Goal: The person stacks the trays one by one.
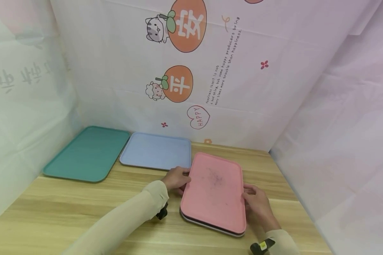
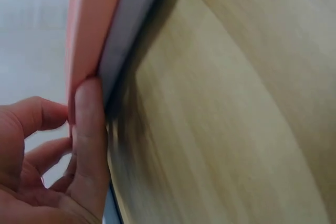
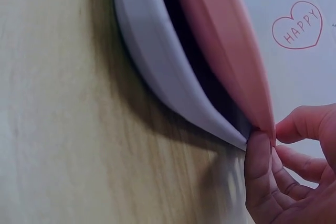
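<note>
A pink tray [image 1: 214,194] with dark scuffs on its face lies over a pale greyish tray [image 3: 152,51], right of the table's middle. My left hand [image 1: 177,179] pinches the pink tray's left edge between thumb and fingers. On the opposite edge, my right hand [image 1: 257,204] grips it the same way. In the right wrist view, a dark gap parts the pink rim from the pale tray below, widest away from the fingers. The pale tray's upper face is hidden.
A teal tray [image 1: 87,154] lies at the back left of the wooden table [image 1: 67,212]. Beside it is a light blue tray [image 1: 157,150], close to the pink tray's far left corner. White printed curtains [image 1: 121,71] hang behind and along both sides.
</note>
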`<state>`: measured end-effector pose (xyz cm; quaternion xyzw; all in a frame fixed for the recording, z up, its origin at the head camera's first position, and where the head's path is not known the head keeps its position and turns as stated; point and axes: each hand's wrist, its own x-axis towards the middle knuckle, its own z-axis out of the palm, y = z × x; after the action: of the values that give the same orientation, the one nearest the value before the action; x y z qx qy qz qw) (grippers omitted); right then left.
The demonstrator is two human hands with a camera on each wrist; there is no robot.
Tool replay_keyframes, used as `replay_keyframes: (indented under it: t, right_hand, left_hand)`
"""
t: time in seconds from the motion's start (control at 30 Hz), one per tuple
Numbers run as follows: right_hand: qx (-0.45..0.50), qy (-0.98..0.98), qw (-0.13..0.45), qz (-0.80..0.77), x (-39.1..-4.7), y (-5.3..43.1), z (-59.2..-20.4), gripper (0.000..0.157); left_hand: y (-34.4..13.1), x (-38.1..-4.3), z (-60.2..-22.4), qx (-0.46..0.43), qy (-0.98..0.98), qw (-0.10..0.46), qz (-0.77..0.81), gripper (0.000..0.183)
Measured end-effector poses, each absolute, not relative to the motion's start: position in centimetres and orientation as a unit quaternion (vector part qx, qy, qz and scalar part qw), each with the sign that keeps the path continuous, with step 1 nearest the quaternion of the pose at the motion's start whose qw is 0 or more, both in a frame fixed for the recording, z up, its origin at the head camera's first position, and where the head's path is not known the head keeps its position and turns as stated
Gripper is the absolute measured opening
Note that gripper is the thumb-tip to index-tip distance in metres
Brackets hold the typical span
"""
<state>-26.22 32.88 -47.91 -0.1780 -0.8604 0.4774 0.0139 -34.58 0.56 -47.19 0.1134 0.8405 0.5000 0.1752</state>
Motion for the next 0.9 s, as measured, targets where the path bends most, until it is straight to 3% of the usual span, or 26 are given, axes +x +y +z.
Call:
replay_keyframes:
  t: [0.33,0.9]
  right_hand:
    - [-0.176,-0.860,0.007,0.478,-26.18,33.17,-48.10,0.054]
    - [-0.169,-0.862,0.007,0.478,-25.58,33.19,-48.16,0.055]
  left_hand:
    - [0.40,-34.80,-47.17,0.130,0.842,0.199,0.484,0.062]
    - [0.60,-34.54,-47.35,0.126,0.855,0.191,0.465,0.062]
